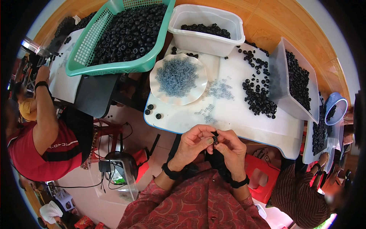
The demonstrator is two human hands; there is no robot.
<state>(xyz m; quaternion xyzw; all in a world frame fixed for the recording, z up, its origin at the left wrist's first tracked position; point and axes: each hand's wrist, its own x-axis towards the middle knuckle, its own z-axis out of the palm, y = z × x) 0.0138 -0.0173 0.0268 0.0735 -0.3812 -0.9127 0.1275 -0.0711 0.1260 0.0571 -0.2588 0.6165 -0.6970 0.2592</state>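
Note:
Both hands meet just off the near edge of the white table (pixel 167 121). My left hand (pixel 191 148) pinches a small black part (pixel 215 139) between thumb and fingers. My right hand (pixel 232 152) is closed on the same part from the other side; fingertips cover much of it, so its exact kind is hidden. Beyond my hands, small clear bluish pieces (pixel 220 89) lie scattered on the table. More of them fill a white scalloped plate (pixel 200 92). Loose black parts (pixel 259 100) lie in a heap to the right, and several black rings (pixel 150 107) rest near the left corner.
A green basket (pixel 114 69) of black rings stands at the far left. Behind the plate is a white tub (pixel 206 45) with black pieces. A translucent bin (pixel 280 76) tilts at the right. Co-workers sit on both sides, one in a red shirt (pixel 42 152). A red stool (pixel 263 179) stands right.

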